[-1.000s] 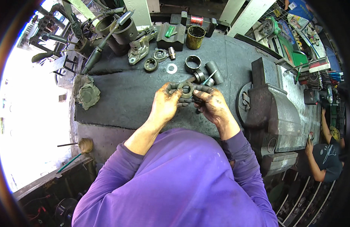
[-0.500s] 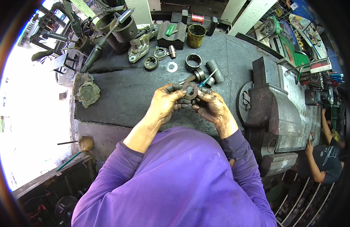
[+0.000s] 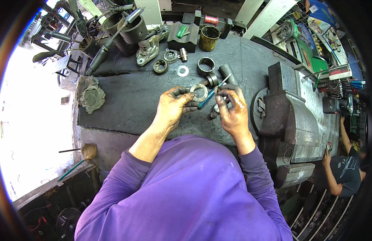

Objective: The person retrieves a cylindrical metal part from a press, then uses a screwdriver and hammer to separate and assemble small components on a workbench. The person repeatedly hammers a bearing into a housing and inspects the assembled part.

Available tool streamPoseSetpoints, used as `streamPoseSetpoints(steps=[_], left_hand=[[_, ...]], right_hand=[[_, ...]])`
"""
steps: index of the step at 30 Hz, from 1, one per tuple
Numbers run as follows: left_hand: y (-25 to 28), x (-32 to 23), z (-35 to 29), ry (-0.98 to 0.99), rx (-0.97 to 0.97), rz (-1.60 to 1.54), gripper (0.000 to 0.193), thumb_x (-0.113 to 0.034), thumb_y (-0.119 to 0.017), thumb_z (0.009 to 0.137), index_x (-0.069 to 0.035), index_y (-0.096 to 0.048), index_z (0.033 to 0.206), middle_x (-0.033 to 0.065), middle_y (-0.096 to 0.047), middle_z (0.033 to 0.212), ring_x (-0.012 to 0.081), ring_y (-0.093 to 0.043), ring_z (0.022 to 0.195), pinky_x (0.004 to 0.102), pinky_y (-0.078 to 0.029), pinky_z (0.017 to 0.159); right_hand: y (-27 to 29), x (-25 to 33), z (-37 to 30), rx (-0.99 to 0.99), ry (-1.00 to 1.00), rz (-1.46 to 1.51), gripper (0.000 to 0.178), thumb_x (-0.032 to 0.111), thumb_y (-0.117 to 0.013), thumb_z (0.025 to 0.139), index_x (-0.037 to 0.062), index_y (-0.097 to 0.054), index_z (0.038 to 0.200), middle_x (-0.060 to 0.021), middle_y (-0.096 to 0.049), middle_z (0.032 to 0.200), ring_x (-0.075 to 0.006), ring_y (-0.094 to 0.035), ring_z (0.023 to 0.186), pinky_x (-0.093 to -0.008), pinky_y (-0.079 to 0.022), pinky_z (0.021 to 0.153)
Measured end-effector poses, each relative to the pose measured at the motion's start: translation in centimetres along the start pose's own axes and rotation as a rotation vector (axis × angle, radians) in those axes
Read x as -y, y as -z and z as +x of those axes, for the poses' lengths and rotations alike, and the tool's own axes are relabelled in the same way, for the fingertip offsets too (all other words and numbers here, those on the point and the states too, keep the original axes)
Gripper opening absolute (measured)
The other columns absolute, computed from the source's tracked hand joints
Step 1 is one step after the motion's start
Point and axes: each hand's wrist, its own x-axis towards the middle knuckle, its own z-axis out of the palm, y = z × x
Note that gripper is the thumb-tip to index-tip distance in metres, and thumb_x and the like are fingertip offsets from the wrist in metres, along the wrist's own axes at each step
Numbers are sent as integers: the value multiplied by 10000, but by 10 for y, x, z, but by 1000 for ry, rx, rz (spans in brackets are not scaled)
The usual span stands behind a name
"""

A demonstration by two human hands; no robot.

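My left hand (image 3: pixel 176 105) pinches a flat grey metal ring (image 3: pixel 205 97) between thumb and fingers, its open face tilted up. Beside it my right hand (image 3: pixel 235 114) is raised, thumb and fingertips closed together on something thin and dark, seen edge-on and too small to name. Between the hands, a blue-handled pointed tool (image 3: pixel 206 100) lies slanting on the bench. Under the right fingers sits a small metal part (image 3: pixel 214 112), partly hidden. Just beyond are a short metal cylinder with a shaft (image 3: pixel 212 79), a dark metal sleeve (image 3: pixel 205 65) and a grey metal cylinder (image 3: pixel 226 71), partly covered by my right hand.
A pale washer (image 3: pixel 182 71), a toothed gear (image 3: pixel 160 66) and a metal housing (image 3: pixel 147 51) lie farther back. At the right stands a large vise (image 3: pixel 300 116). A crumpled rag (image 3: pixel 92 96) lies left. Another person (image 3: pixel 345 172) works at far right.
My right hand has drawn away to the right from the ring and risen. The ring stays in my left hand, now showing a lighter face. More of the blue tool is uncovered.
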Motion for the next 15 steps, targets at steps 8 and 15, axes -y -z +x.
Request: streamPoseSetpoints(steps=[8,15], left_hand=[[-10,1,-4,4,62,-40,216,-60,-712,990,35,-661,1177,135,-756,1048,225,-755,935,360,-643,832],[-8,8,-3,29,102,-134,198,-43,-704,987,16,-670,1173,129,-748,1107,259,-756,1010,404,-637,912]], right_hand=[[-4,11,0,52,364,-248,351,10,-763,808,51,-634,1133,-186,-616,1192,-394,-645,1067,-460,-556,896],[-9,12,0,58,331,-152,322,-21,-750,777,38,-673,1084,-175,-625,1168,-387,-640,1068,-465,-549,909]])
